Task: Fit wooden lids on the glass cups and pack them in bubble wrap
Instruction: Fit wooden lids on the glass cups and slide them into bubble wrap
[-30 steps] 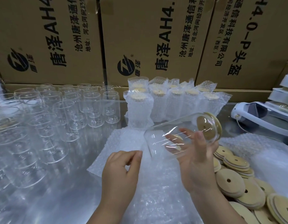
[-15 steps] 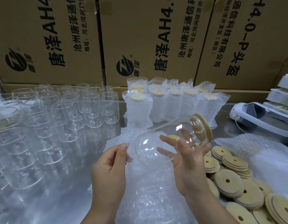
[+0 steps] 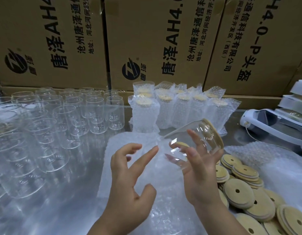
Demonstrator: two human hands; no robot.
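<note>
Glass cup tilted, wooden lid at its 1 o'clock end, gripped by right hand above bubble wrap sheet. Left hand at cup's 8 o'clock, fingers spread wide, holding nothing.

The cardboard boxes run off the top edge. Bare glass cups at the worktop's left edge and wooden lids at its near right corner are cropped. The lidded cup blurs the right hand's fingers.

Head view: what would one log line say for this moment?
right hand: holds tilted glass cup | wooden lid: fitted | left hand: fingers spread over bubble wrap
</note>
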